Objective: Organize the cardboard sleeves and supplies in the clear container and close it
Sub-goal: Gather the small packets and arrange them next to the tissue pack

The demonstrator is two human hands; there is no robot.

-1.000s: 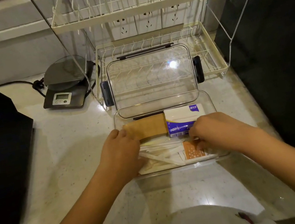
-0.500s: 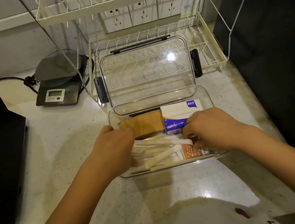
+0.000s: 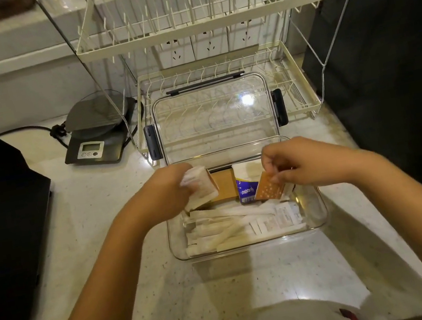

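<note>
Our left hand [image 3: 170, 192] holds white packets [image 3: 200, 190], our right hand [image 3: 298, 164] pinches an orange packet [image 3: 266, 186]; the box [image 3: 247, 245] is not tidy, and its lid [image 3: 214, 119] is open.

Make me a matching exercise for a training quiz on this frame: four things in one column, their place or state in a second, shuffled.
1. orange packet
2. white packets
3. lid
4. kitchen scale

A. open, leaning on the rack
B. held in the left hand
C. pinched by the right hand
D. on the counter, left of the container

Pairs: 1-C, 2-B, 3-A, 4-D
</note>
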